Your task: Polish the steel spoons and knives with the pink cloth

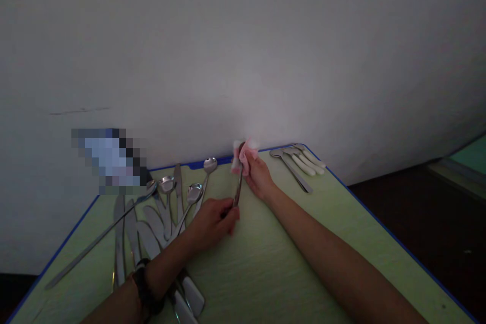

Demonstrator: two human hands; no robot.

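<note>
Nearest to me, my two forearms reach out over the pale green table (266,273), and a dark band (146,288) circles my left wrist. My left hand (212,223) is curled shut around the handle end of a metal spoon (238,190), which slants up and away toward the wall. My right hand (258,174) grips a pink cloth (245,157), fingers closed and bunching it around the spoon's bowl end, so the bowl itself is mostly hidden in the folds. Both hands sit near the middle of the table, toward its far edge.

To my left lies a loose spread of cutlery (159,212): several knives side by side, long-handled spoons with their bowls pointing to the wall, and one very long spoon lying slantwise across the left side. A few white-handled pieces lie under my left forearm. On the far right corner rests a small separate group of cutlery (299,162), some with white handles, well apart from my hands. Behind the table stands a plain white wall (243,50).
</note>
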